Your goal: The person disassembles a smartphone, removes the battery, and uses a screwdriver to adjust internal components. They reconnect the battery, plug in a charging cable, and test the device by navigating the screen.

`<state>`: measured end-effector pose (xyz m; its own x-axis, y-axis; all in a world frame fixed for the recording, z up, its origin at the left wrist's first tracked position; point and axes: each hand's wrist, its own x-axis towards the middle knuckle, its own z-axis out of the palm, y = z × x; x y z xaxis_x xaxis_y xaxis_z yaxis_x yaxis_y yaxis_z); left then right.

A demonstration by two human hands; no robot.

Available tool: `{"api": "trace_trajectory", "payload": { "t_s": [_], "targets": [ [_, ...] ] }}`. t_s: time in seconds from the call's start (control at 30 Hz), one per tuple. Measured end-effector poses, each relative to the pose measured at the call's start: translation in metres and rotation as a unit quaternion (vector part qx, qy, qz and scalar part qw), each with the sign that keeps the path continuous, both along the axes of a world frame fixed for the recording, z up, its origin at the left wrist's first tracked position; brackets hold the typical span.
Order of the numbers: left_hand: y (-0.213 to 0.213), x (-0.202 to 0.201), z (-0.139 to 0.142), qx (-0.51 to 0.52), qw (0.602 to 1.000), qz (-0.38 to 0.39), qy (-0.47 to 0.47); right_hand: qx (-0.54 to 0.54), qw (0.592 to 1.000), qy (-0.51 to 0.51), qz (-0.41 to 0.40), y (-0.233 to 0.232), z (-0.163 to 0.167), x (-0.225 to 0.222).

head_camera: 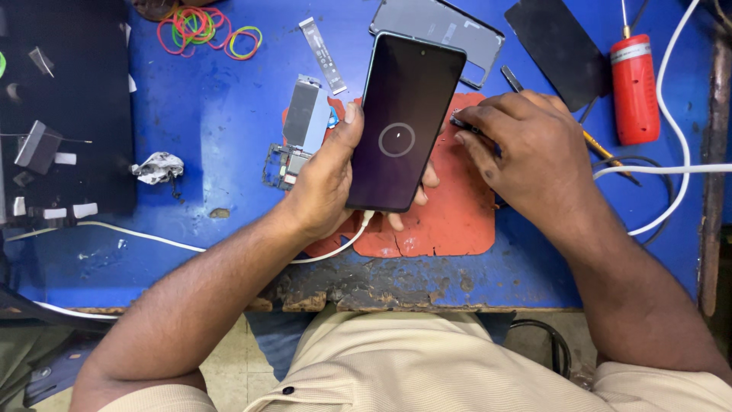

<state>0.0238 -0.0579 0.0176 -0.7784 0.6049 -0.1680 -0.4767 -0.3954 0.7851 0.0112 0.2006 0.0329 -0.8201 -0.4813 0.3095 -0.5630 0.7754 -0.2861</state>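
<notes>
Your left hand [324,179] grips the dark glass-fronted smartphone [404,122] by its lower edge, screen up, a pale ring glowing on it, with the white cable [335,248] plugged into its bottom. Your right hand [522,149] pinches closed on a small dark part [461,120] just beside the phone's right edge. Judging by that, the phone powers up, yet the grey back cover [465,34] and the metal frame pieces [301,126] lie loose on the blue bench [213,114], not refitted. The cracked red mat [450,217] reaches close to the bench's worn front edge; there's open room left, toward the rubber bands [206,30].
</notes>
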Motion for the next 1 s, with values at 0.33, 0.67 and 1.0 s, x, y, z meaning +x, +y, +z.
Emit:
{"api": "trace_trajectory", "payload": {
  "t_s": [0.33,0.67,1.0],
  "targets": [
    [-0.0004,-0.0008,-0.0012,0.007,1.000,-0.002,-0.003,0.002,1.000,0.002,0.003,0.0003,-0.0008,-0.0009],
    [-0.0009,0.0003,-0.0010,0.009,1.000,0.002,-0.005,0.009,1.000,0.003,0.001,-0.0014,0.0001,0.0001],
    [-0.0015,-0.0001,-0.0014,0.005,1.000,0.000,-0.002,0.000,0.999,0.026,-0.033,0.0007,-0.0024,0.0018]
  ]
}}
